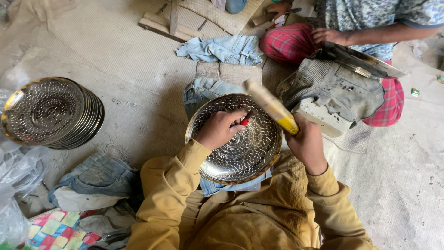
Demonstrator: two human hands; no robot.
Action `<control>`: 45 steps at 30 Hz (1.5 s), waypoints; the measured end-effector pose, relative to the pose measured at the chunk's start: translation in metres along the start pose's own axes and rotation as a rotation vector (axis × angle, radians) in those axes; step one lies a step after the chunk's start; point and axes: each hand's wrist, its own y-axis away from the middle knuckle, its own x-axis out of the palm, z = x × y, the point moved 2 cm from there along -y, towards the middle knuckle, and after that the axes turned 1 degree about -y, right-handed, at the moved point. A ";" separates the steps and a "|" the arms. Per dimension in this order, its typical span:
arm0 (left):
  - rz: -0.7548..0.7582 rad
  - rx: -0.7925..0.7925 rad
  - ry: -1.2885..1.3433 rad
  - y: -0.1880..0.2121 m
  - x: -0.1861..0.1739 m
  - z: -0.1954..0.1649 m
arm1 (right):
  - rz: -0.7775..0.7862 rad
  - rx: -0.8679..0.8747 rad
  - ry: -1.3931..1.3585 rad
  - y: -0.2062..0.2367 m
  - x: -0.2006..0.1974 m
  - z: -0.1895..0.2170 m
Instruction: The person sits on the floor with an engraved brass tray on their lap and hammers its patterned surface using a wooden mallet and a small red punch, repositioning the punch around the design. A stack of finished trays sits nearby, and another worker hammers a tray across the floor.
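Head view: left hand (221, 128) pinches punch (244, 122) on plate (240, 153); right hand (306, 143) grips hammer (272, 107).

hands (263, 134) on embossed metal plate (249, 153), mallet (270, 106)

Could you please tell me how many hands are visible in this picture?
4. The left hand rests on the patterned metal plate; the right hand grips a hammer. A co-worker's two hands are top right.
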 end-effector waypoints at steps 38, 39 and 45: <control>-0.045 0.010 -0.006 0.007 0.000 0.001 | 0.044 -0.088 0.142 -0.014 -0.010 0.010; -0.016 -0.023 -0.015 0.007 0.001 0.003 | 0.020 -0.059 0.042 -0.014 -0.010 0.010; -0.074 0.034 0.002 0.009 0.001 0.006 | 0.005 -0.114 0.200 -0.012 -0.010 0.011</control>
